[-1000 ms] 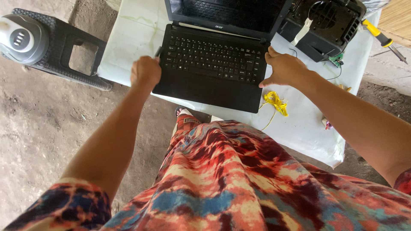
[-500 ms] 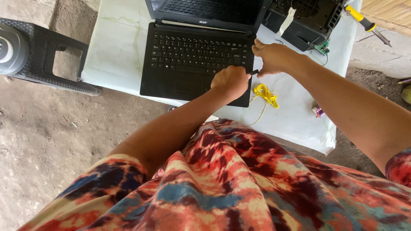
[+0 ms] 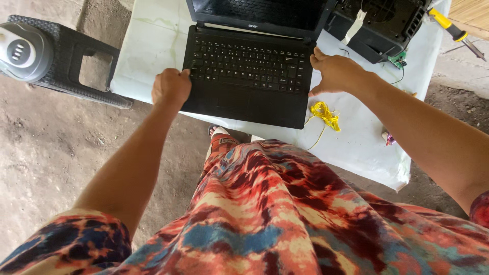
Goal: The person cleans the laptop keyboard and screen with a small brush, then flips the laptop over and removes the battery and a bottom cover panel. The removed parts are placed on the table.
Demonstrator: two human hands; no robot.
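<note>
An open black laptop point(image 3: 244, 76) lies on a white table point(image 3: 153, 40) in front of me. My left hand point(image 3: 171, 87) is curled around the laptop's left front edge. My right hand point(image 3: 336, 73) grips the right edge of the laptop base, fingers on its side. A small tangle of yellow wire point(image 3: 325, 113) lies on the table just below my right hand.
A black open electronic box point(image 3: 387, 25) stands behind the laptop's right corner. A yellow-handled screwdriver point(image 3: 453, 31) lies at the far right. A dark plastic stool point(image 3: 76, 66) with a grey round device point(image 3: 23, 51) on it stands left of the table, on bare ground.
My left hand has moved from the laptop's front right, near my right hand, back to its left edge. My right hand stays on the right side.
</note>
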